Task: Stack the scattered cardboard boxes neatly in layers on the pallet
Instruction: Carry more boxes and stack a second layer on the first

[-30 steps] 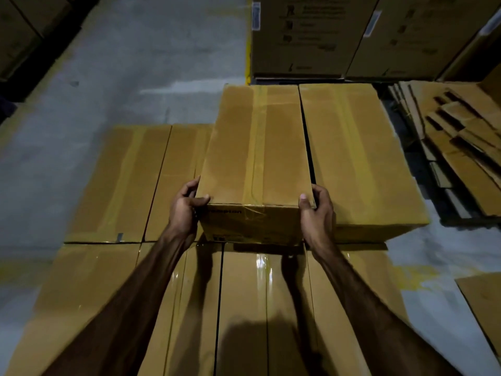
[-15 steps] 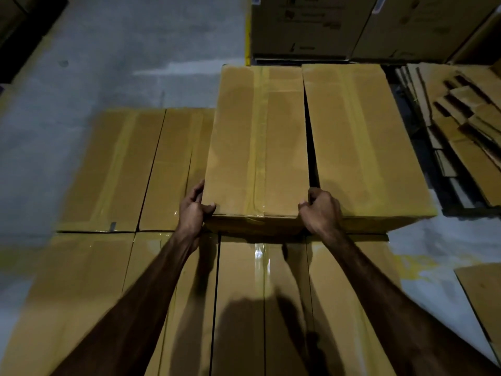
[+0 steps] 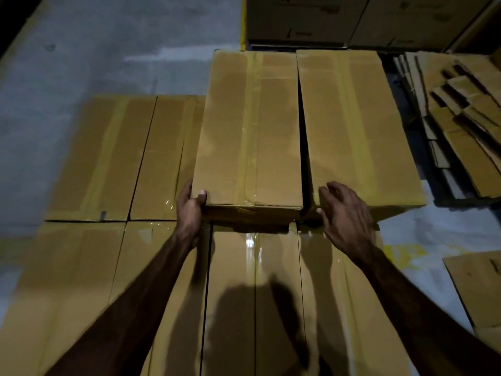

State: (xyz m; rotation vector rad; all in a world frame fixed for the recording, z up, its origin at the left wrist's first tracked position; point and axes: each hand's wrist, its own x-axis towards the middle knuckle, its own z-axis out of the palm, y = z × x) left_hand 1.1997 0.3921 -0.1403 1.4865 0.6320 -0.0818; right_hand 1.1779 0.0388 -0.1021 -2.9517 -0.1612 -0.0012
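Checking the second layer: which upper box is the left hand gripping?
The left upper box; the left hand grips its near-left corner, beside the right upper box.

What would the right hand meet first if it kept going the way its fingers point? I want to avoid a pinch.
Probably the near end of the right upper box; the right hand already hovers there, fingers spread.

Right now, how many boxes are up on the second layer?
2: the taped brown cardboard box gripped at its near left corner by the left hand, and another taped brown box beside it on the right, under the right hand.
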